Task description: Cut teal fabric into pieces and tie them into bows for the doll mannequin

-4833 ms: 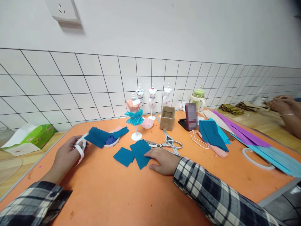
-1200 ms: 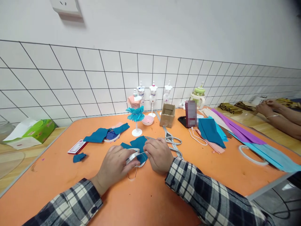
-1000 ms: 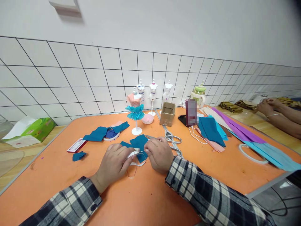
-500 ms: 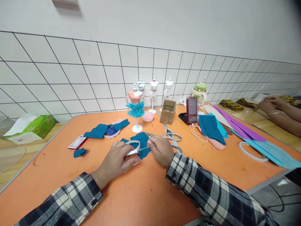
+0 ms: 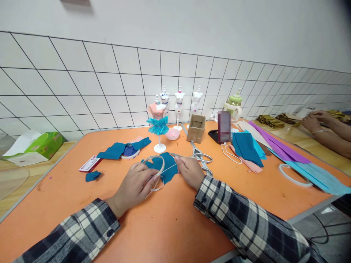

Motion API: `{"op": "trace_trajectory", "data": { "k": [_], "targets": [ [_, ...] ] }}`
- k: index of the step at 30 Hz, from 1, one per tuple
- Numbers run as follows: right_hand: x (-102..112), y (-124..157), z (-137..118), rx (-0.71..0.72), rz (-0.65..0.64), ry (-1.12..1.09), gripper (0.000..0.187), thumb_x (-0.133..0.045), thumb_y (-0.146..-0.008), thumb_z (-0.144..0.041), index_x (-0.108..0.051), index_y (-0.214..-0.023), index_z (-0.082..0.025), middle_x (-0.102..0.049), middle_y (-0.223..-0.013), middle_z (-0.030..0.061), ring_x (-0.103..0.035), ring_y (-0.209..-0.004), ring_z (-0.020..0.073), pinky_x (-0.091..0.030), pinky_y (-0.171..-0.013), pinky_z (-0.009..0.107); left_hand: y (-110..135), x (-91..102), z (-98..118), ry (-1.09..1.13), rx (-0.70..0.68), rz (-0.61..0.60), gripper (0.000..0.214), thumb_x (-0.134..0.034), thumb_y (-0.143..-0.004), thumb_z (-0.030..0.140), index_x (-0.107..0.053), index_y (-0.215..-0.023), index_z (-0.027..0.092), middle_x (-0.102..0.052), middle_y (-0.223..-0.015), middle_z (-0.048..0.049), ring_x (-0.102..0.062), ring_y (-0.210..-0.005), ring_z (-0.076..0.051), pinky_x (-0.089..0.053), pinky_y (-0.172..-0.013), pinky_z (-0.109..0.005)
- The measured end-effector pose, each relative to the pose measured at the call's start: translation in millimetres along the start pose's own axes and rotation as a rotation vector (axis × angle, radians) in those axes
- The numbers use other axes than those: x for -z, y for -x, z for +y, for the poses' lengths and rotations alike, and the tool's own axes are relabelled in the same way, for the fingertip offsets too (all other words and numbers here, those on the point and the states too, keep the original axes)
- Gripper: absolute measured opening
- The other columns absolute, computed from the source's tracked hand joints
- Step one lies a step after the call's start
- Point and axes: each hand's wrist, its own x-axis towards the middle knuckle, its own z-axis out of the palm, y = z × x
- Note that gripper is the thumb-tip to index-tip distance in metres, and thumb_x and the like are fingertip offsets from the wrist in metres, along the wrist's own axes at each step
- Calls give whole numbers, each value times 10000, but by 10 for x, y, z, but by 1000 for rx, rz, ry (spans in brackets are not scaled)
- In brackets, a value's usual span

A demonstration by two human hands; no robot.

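Note:
My left hand point(image 5: 138, 182) pinches a thin roll of narrow white tape point(image 5: 159, 157), tilted above the orange table. A loose piece of the tape curls below my fingers. From the roll a taut strip point(image 5: 170, 167) runs across to my right hand point(image 5: 190, 171), whose closed fingertips grip its end. Under the roll and strip lies dark teal crepe-like material point(image 5: 168, 175) with uneven edges. Scissors point(image 5: 204, 157) rest just beyond my right hand, partly hidden by it. Behind stands a small dress form point(image 5: 158, 122) wearing a peach top and a ruffled turquoise skirt.
Three more dress forms point(image 5: 179, 100), a pink bowl point(image 5: 172, 134) and a cardboard box point(image 5: 196, 128) stand at the back. Folded coloured sheets point(image 5: 246, 149) and a white ring point(image 5: 292, 179) lie right. Left is a tissue pack point(image 5: 41, 148). Another person's hands point(image 5: 315, 122) are far right.
My left hand has turned the roll so that its ring faces up more. My right hand has drawn slightly to the right, and the strip between the hands is longer.

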Motion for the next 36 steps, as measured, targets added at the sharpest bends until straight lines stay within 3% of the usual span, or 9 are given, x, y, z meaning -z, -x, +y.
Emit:
{"op": "trace_trajectory", "data": {
  "k": [2,4,6,8,13,17,22,28,36],
  "targets": [
    [35,7,-1,76,118,-59,423,-281,-1014,-382,-620,-840,-196,-667,-824,55,-603,-799,174,-430,-721,293,6,-11,-19,38,37,11,226,-439,-964,265,-651,-971,188,-621,-777,-44,-543,-764,-209,-380,-743,-356],
    [61,27,-30,275,182,-47,315,-408,-969,-380,-602,-1128,-190,-657,-1126,99,-578,-1053,210,-424,-907,351,14,-22,-33,72,61,14,215,-448,-964,269,-647,-969,190,-614,-760,-35,-541,-758,-206,-378,-754,-358],
    [58,54,-67,468,121,37,401,-536,-904,-369,-539,-1272,-211,-599,-1290,94,-502,-1209,239,-323,-1056,424,20,-27,-33,104,70,9,203,-455,-962,270,-645,-970,197,-605,-725,-19,-537,-744,-201,-374,-782,-369],
    [26,76,-88,552,58,134,387,-586,-881,-322,-556,-1258,-239,-618,-1282,65,-474,-1250,240,-224,-1114,459,19,-23,-21,133,66,2,195,-457,-961,263,-643,-968,205,-604,-697,-3,-535,-724,-194,-366,-818,-382],
    [-49,75,-40,566,96,205,138,-559,-933,-285,-664,-1022,-269,-720,-1011,4,-555,-1028,188,-297,-988,391,-13,-5,19,169,29,-19,209,-445,-955,244,-652,-972,222,-621,-703,11,-550,-699,-177,-352,-874,-391],
    [-29,67,-31,578,166,245,143,-554,-943,-287,-691,-903,-281,-719,-875,-19,-543,-909,168,-274,-960,390,-28,-15,26,191,27,-34,203,-452,-952,257,-653,-967,231,-630,-702,18,-559,-698,-171,-358,-879,-379],
    [-12,94,-118,524,212,331,184,-509,-958,-276,-682,-898,-260,-698,-933,5,-540,-955,170,-227,-1040,402,-19,-27,33,133,69,-61,235,-420,-972,281,-642,-1039,238,-689,-785,6,-600,-766,-178,-349,-931,-397],
    [-29,119,-175,414,149,411,198,-434,-972,-224,-631,-952,-220,-670,-1061,51,-532,-995,192,-246,-1014,418,-21,-46,41,36,47,-88,266,-396,-977,238,-596,-1152,234,-720,-911,-21,-637,-828,-184,-295,-1014,-452],
    [-39,115,-165,363,70,433,209,-414,-972,-248,-594,-876,-199,-633,-926,53,-518,-929,198,-250,-1004,435,3,-53,50,13,38,-119,325,-377,-966,202,-538,-1247,212,-658,-891,-42,-592,-840,-207,-328,-945,-435]
  ]
}}
